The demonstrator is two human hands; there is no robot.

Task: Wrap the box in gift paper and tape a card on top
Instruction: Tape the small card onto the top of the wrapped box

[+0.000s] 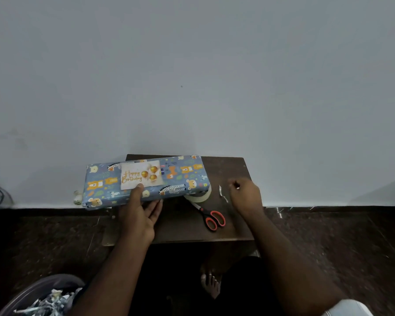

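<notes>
A long box (180, 176) wrapped in blue animal-print paper lies across the small dark table (183, 226), its left end overhanging the edge. A white "Happy Birthday" card (141, 175) with gold balloons rests on top of the box. My left hand (138, 215) holds the box's near side, with the thumb pressing the card's lower edge. My right hand (245, 197) hovers over the right part of the table, its fingers pinched on a short strip of clear tape (222, 194) that hangs to its left.
A clear tape roll (201, 196) sits partly under the box's right end. Red-handled scissors (211, 216) lie on the table in front of it. A bin with paper scraps (43, 297) stands on the floor at lower left. A white wall rises right behind the table.
</notes>
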